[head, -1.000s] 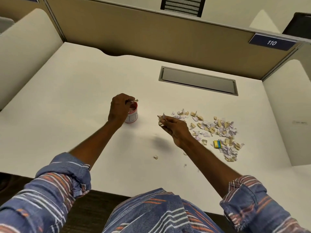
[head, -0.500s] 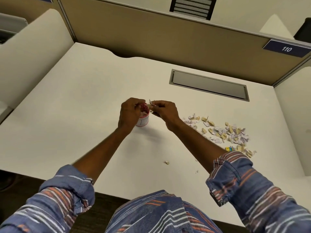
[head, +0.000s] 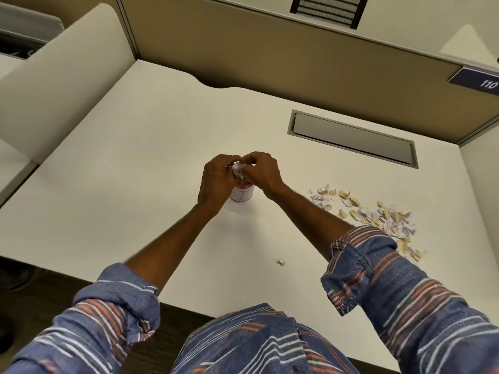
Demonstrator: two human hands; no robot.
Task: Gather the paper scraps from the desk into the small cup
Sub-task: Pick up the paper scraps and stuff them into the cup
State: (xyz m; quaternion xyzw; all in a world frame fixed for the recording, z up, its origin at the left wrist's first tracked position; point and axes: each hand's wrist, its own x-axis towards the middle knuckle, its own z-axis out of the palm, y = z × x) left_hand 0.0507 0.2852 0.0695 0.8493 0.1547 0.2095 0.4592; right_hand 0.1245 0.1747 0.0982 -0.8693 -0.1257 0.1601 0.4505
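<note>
A small white cup (head: 242, 194) with a red rim stands mid-desk, its mouth hidden under both hands. My left hand (head: 217, 182) wraps the cup's left side. My right hand (head: 261, 172) is directly over the mouth, fingertips pinched on paper scraps (head: 237, 168) that show white and pinkish between the two hands. A pile of white and yellow paper scraps (head: 378, 214) lies on the desk to the right, partly hidden by my right sleeve. One stray scrap (head: 281, 262) lies nearer the front edge.
The white desk (head: 135, 184) has a grey recessed cable tray (head: 351, 139) at the back right. Tan and cream partition walls enclose the back and both sides. A blue sign reading 110 (head: 483, 82) hangs at the upper right.
My right hand travelled left from the scrap pile with a pinch of scraps and now sits over the cup's mouth, touching my left hand. The left hand stayed at the cup.
</note>
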